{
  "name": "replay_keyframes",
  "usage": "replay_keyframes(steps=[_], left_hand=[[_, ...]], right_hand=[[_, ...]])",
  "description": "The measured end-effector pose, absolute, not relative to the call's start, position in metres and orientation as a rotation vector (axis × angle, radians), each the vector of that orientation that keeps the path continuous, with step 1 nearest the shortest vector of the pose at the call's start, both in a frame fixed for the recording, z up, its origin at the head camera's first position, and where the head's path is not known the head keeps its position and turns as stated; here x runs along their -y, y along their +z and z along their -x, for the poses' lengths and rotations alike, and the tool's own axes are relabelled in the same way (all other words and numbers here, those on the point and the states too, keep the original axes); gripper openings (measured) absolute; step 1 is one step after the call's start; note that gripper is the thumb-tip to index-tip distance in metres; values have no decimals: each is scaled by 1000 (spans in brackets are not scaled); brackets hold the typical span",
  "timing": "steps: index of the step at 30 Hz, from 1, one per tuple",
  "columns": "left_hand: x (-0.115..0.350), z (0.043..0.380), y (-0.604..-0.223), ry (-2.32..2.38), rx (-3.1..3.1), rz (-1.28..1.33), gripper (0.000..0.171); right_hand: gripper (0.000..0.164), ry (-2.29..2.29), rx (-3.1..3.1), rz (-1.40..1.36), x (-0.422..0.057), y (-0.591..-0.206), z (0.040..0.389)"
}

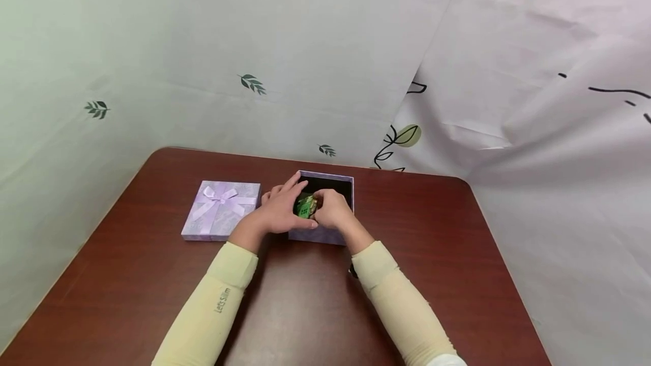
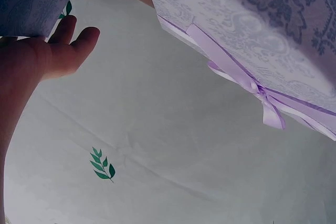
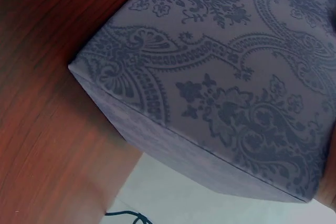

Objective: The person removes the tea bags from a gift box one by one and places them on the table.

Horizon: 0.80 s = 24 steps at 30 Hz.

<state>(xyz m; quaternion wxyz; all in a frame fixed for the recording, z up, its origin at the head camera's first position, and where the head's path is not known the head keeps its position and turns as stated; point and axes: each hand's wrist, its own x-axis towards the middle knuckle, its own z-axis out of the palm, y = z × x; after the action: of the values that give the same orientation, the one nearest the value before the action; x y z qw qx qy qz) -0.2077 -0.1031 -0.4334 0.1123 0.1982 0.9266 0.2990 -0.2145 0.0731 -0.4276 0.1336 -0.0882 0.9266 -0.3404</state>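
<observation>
An open purple patterned gift box [image 1: 320, 235] with a dark inside stands at the middle of the table. My left hand [image 1: 278, 210] lies against its left side, fingers spread along the wall and thumb over the front edge. Two of its fingertips [image 2: 86, 40] reach out past the box wall in the left wrist view. My right hand [image 1: 333, 208] dips into the box with bent fingers and pinches a shiny green-and-gold item [image 1: 307, 207], whose exact kind I cannot tell. The box's outer wall [image 3: 220, 77] fills most of the right wrist view.
To the left of the box lies its lid [image 1: 239, 191], with a lilac ribbon bow [image 1: 221, 201]. A small dark object [image 1: 353, 270] shows partly from under the right sleeve. The reddish-brown table [image 1: 432, 225] backs onto a pale printed cloth [image 1: 178, 44].
</observation>
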Motion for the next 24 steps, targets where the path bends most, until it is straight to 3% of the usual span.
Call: replay_keyframes(steps=[24], left_hand=[[102,204,-431,870,-2729,-573,111]], right_hand=[[55,-1166,-2677,217,-76,-433,214]])
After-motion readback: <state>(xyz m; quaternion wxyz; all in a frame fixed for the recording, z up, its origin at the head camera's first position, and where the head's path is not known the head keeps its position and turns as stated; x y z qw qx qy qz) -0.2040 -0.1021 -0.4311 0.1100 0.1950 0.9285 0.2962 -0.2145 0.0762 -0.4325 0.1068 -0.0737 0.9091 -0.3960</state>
